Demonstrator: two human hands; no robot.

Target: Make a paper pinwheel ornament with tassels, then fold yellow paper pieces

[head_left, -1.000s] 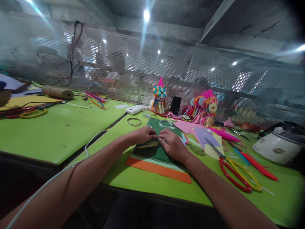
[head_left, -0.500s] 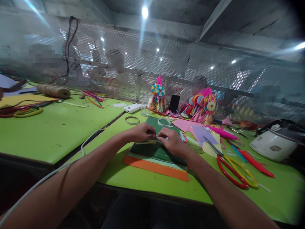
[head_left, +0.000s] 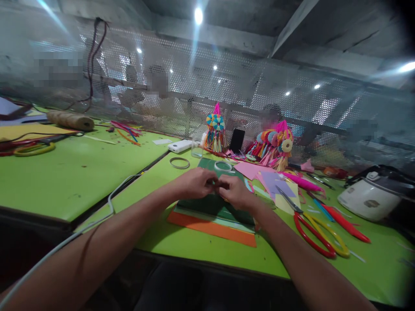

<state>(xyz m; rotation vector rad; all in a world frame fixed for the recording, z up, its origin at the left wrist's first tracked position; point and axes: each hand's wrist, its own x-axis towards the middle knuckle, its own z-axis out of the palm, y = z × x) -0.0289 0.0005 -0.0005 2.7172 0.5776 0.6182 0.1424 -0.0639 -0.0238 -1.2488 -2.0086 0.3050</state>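
Note:
My left hand and my right hand meet fingertip to fingertip over a dark green board. Both are closed in a pinch. Whatever lies between the fingers is too small and too hidden to make out. Under the board, the edges of light green sheets and an orange sheet stick out towards me. A white tape ring lies on the board's far part, just beyond my hands. Another ring, greyish, rests on the green table to the left.
Right of my right arm lie large scissors with red and yellow handles. Coloured paper sheets and a white rice cooker are nearby. Tasselled ornaments, a phone and a white power bank stand or lie behind. A cable crosses the left side.
My fingertips have drawn together, and the left hand has shifted slightly right. A pale strip seen under the left hand earlier is out of sight. The board and sheets have stayed put.

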